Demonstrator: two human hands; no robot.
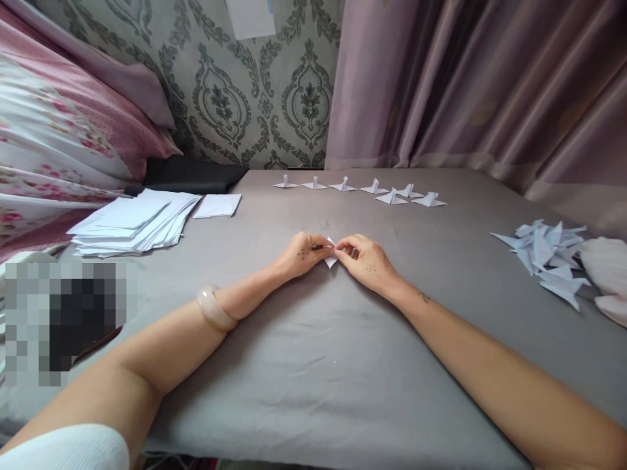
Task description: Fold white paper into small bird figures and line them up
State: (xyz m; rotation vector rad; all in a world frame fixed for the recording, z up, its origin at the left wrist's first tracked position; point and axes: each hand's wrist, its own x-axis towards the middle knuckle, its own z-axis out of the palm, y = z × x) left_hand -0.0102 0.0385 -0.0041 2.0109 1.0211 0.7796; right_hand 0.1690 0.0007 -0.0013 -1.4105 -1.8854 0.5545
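Note:
A small piece of folded white paper (331, 261) is pinched between my two hands, just above or on the grey cloth in the middle. My left hand (304, 253) grips its left side with thumb and fingertips. From the right, my right hand (365, 260) pinches the same paper, its fingertips almost meeting those of the left. The fingers cover much of the paper, so its exact fold is hidden. Beyond the hands, several small folded paper figures (344, 185) with upright points stand in a row.
Left lie a stack of white paper sheets (132, 222), a smaller paper pile (218, 205) and a black folded item (191, 175). At the right is a heap of folded paper cranes (548, 248) beside a pale cloth (607, 271). A grey cloth (313, 378) covers the surface; curtains (441, 85) hang behind.

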